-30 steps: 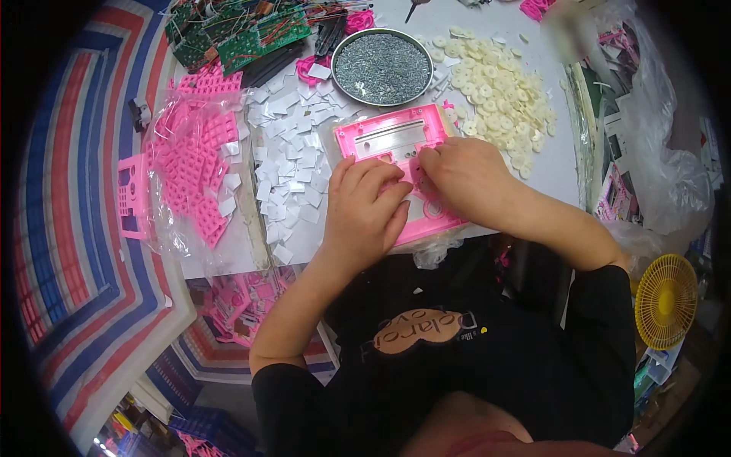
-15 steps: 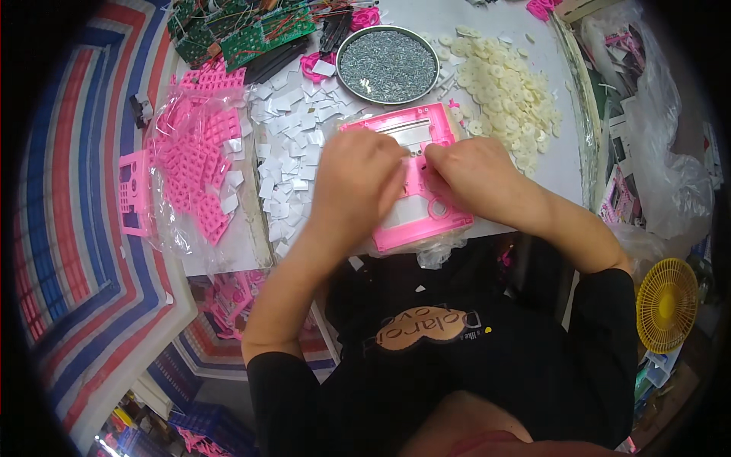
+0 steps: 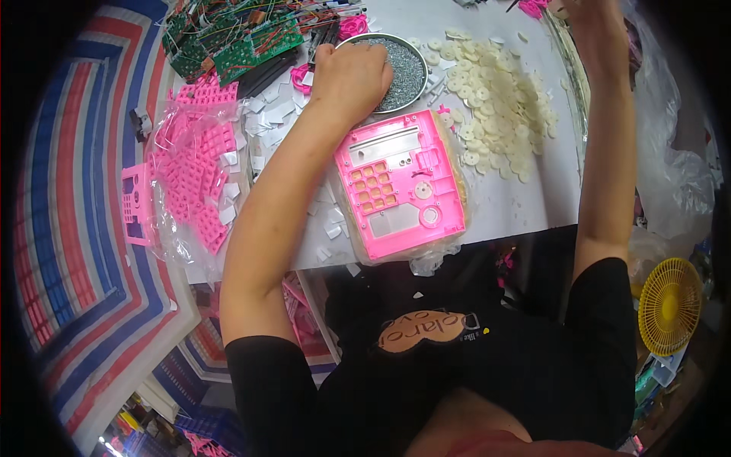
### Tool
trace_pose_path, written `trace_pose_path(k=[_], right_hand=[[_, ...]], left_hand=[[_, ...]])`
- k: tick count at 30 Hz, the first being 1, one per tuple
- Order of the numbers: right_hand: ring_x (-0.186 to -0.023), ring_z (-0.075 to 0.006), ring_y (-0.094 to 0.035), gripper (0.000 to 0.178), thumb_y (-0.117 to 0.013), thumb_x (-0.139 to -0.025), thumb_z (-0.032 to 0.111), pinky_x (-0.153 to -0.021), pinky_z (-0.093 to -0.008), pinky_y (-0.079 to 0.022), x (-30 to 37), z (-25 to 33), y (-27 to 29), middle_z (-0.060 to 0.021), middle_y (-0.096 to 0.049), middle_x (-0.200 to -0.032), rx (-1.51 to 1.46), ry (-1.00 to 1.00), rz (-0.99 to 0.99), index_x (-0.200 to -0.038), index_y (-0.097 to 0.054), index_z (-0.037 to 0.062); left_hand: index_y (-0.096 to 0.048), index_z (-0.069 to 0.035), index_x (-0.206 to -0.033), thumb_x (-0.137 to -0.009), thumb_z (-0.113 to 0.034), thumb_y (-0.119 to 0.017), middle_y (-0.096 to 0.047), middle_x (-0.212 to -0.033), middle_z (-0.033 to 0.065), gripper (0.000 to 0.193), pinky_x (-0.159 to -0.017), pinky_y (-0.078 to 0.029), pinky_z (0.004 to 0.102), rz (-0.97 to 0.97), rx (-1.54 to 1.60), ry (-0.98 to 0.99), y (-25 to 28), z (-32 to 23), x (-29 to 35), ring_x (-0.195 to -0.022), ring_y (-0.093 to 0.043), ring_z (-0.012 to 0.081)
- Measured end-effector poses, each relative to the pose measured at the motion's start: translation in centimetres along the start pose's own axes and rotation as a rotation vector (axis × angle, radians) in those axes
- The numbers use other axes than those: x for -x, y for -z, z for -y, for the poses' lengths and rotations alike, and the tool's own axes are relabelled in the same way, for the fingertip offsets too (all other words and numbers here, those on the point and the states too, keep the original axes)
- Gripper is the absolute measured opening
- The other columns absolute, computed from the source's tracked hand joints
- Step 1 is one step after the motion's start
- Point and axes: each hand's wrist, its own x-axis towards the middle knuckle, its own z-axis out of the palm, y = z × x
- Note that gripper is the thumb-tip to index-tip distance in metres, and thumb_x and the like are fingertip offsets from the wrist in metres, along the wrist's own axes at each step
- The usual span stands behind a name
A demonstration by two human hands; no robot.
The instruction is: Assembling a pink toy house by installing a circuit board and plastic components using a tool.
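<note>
A pink plastic casing lies inside-up on a tan, plastic-wrapped pad in front of me. It has square keypad holes, a silvery strip and a cream disc set in it. Beyond the casing stands a round metal tin full of small grey screws. My left hand is over the tin's left side, fingers curled down at the screws; whatever they pinch is hidden. My right hand is raised at the top right edge of the picture, partly cut off, so its fingers are unclear.
Cream discs are heaped right of the tin. White paper-like pieces lie to its left. Pink keypads in clear plastic and green circuit boards with wires are further left. A yellow fan stands at lower right.
Both hands have left the casing. My left hand has moved up to the screw tin, and my right hand has swung far up to the right. The casing's inside is now uncovered.
</note>
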Motion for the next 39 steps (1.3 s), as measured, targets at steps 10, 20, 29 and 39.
trace_pose_path(k=[10,20,29,39], right_hand=[[-0.073,-0.0155,-0.059,0.047,-0.073,-0.089,0.014,-0.069,-0.0304,-0.049,6.5,6.2,-7.8,-0.0072,-0.061,-0.081,-0.753,-0.263,0.541,-0.129,-0.051,0.0056],[-0.050,-0.0103,-0.048,0.030,-0.070,-0.095,0.028,-0.056,-0.0282,-0.043,13.9,11.7,-9.5,0.0038,-0.049,-0.060,-0.804,-0.308,0.406,-0.109,-0.047,0.0155],[-0.053,-0.0115,-0.049,0.028,-0.068,-0.097,0.024,-0.055,-0.0287,-0.042,15.0,11.3,-9.9,0.0024,-0.049,-0.063,-0.704,-0.248,0.436,-0.108,-0.046,0.0136],[-0.056,-0.0131,-0.046,0.026,-0.066,-0.096,0.017,-0.054,-0.0308,-0.040,16.9,7.7,-9.6,-0.0045,-0.050,-0.065,-0.566,-0.279,0.427,-0.106,-0.043,0.0088]], left_hand=[[-0.068,-0.011,-0.085,-0.082,-0.013,-0.076,-0.068,-0.085,0.0031,0.009,-0.088,-0.036,0.0425,0.006,0.620,-0.009,7.9,-6.6,9.6,-0.077,-0.061,0.0229],[-0.070,-0.013,-0.095,-0.079,-0.012,-0.079,-0.068,-0.089,-0.0035,0.018,-0.085,-0.031,0.0414,-0.199,0.504,0.049,7.4,-10.0,14.3,-0.079,-0.060,0.0164],[-0.068,-0.013,-0.091,-0.073,-0.013,-0.082,-0.063,-0.081,-0.0032,0.023,-0.086,-0.031,0.0420,-0.286,0.446,-0.012,6.9,-10.4,14.3,-0.072,-0.059,0.0168],[-0.070,-0.012,-0.093,-0.073,-0.029,-0.080,-0.066,-0.107,-0.0009,0.028,-0.097,-0.032,0.0493,-0.083,0.393,-0.073,6.8,-9.6,13.6,-0.104,-0.059,0.0190]])
